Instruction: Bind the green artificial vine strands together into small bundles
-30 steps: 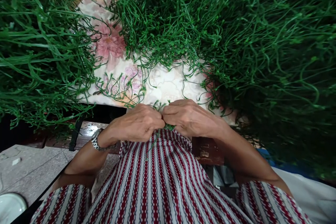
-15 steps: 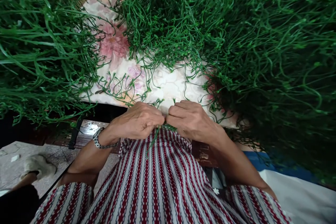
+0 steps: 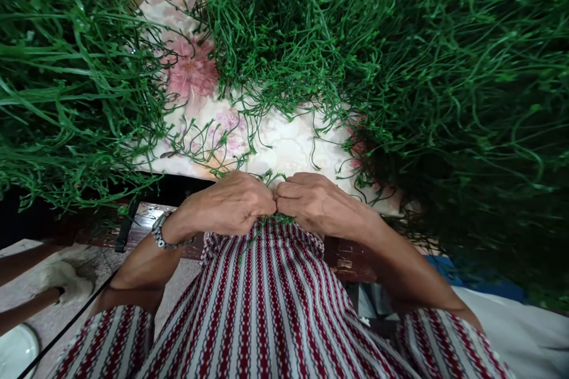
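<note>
Both hands meet in the middle of the frame, knuckles touching. The left hand (image 3: 231, 206) and the right hand (image 3: 316, 204) are curled shut, fingertips pinched on a thin green sprig (image 3: 262, 228) whose end trails down from between them onto the red-and-white striped garment (image 3: 275, 308) in the lower middle. A metal wristwatch (image 3: 160, 235) sits on the left wrist. Just above the hands lies a floral cloth (image 3: 284, 145), scattered with loose stems. A heap of green stems (image 3: 66, 89) fills the upper left, and a larger, denser heap (image 3: 422, 83) spreads across the top and right.
</note>
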Tool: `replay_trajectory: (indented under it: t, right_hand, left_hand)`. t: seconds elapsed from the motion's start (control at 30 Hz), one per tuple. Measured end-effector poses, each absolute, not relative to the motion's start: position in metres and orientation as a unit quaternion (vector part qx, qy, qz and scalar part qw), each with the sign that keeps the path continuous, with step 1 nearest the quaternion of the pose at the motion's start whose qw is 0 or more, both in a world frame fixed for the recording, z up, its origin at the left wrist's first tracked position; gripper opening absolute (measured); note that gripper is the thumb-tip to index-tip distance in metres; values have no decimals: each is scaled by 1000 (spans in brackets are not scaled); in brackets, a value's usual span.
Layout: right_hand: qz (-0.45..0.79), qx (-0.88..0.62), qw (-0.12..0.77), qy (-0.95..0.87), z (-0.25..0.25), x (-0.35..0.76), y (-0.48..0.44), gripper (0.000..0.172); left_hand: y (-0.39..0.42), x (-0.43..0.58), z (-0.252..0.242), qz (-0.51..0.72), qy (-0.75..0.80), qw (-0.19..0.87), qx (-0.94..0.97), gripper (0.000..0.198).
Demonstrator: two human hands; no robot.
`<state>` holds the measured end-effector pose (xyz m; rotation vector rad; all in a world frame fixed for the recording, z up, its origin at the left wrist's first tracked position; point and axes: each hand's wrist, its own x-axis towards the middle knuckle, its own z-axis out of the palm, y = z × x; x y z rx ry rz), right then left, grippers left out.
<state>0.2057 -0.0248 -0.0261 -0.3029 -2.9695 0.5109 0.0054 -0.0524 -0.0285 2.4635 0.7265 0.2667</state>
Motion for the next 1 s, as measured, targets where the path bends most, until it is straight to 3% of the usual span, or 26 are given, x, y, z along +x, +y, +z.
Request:
replay_trajectory:
  t: [0.2, 0.37, 0.53, 0.7, 0.83, 1.0]
  right_hand:
    - [157, -98, -29, -982, -16, 202, -28, 17]
    - [155, -114, -26, -981, -17, 211, -19, 14]
    - [151, -193, 169, -955, -11, 225, -4, 6]
    - [146, -233, 342, -899, -1, 219, -20, 5]
    - [60, -286, 350, -890, 1, 208, -42, 8]
    - [52, -246, 401, -881, -12, 194, -60, 14]
  left_hand:
    - [-58, 13, -32, 72, 282, 220, 931, 18]
    - [-59, 3, -35, 99, 276, 273, 916, 21]
    - [-55, -7, -34, 296, 347, 372, 809, 19]
    - [-54, 3, -34, 375, 385, 439, 720, 18]
    - [-54, 11, -36, 412, 433, 452, 662, 18]
    - [-54, 18, -36, 464, 477, 477, 574, 12]
